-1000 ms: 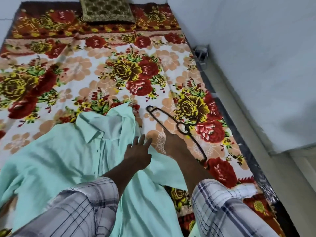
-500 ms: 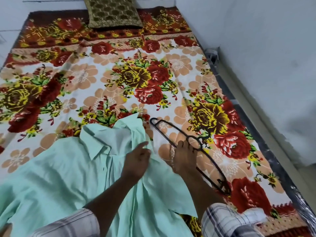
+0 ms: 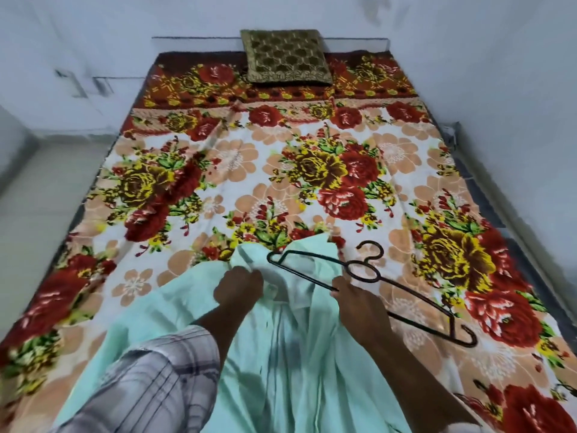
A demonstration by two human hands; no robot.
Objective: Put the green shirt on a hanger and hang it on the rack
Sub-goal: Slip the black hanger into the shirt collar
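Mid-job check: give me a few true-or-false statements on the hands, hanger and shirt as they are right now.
1. The right hand holds the black hanger. True.
2. The left hand is empty. False: its fingers grip the green shirt near the collar.
3. One end of the hanger is over the shirt. True.
4. The shirt hangs on a rack. False: it lies on the floral blanket, and no rack is in view.
5. A cushion sits at the far end of the bed. True.
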